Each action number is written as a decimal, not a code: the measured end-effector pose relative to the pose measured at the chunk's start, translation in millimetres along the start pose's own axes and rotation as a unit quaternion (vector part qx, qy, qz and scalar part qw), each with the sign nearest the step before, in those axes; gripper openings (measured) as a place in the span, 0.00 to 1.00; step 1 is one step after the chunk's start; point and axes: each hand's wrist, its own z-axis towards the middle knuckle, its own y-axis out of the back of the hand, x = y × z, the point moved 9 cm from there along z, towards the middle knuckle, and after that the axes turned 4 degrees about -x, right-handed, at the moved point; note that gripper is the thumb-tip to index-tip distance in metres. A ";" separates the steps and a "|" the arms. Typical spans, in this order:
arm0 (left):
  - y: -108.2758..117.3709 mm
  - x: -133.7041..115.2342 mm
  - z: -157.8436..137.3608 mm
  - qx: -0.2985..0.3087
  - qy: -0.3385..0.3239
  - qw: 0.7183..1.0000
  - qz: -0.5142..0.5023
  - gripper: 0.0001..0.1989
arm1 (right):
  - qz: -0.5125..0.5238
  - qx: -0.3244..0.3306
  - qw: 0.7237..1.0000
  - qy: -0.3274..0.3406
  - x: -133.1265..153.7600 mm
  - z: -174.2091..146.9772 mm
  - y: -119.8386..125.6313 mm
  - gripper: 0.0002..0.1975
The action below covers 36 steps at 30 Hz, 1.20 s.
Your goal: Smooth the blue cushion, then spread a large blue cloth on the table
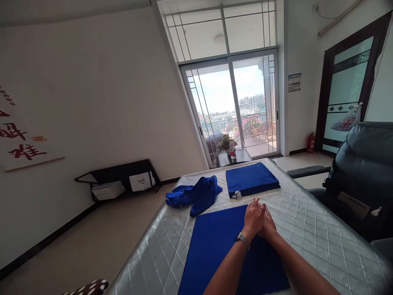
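Note:
A blue cloth [211, 246] lies flat and smooth on the quilted silver-grey mattress cover in front of me. My left hand [254, 215], with a watch [243, 240] on its wrist, rests at the cloth's far right corner, fingers stretched out. Pressed against it from the right is my right hand [268, 224], its fingers extended and partly hidden behind the left. Nothing shows between the palms. Just beyond them sits a neat stack of folded blue cloth [251, 177] with a white tag [237, 195] at its near edge. To its left lies a crumpled blue cloth [196, 194].
The mattress cover [307, 229] reaches toward a small table [238, 157] with a bottle [232, 150] and a potted plant [225, 141]. A black armchair [362, 164] stands at the right. Along the left wall is a low black shelf [123, 172] with white boxes.

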 end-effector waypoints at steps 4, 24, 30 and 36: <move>-4.7 18.4 3.1 -0.007 0.053 0.997 -0.055 0.32 | -0.006 0.001 1.000 -0.007 -2.2 1.6 -3.1 0.35; 5.5 31.7 -0.7 -0.056 0.047 0.972 -0.223 0.29 | -0.020 0.011 1.000 -0.012 -1.9 4.5 -6.2 0.33; 14.1 53.5 6.9 -0.097 0.073 0.949 -0.290 0.29 | -0.009 0.014 0.999 -0.030 0.4 6.5 -0.5 0.32; 36.9 101.7 18.0 -0.141 0.124 0.925 -0.329 0.31 | 0.006 0.005 0.998 -0.058 -1.3 8.5 2.0 0.33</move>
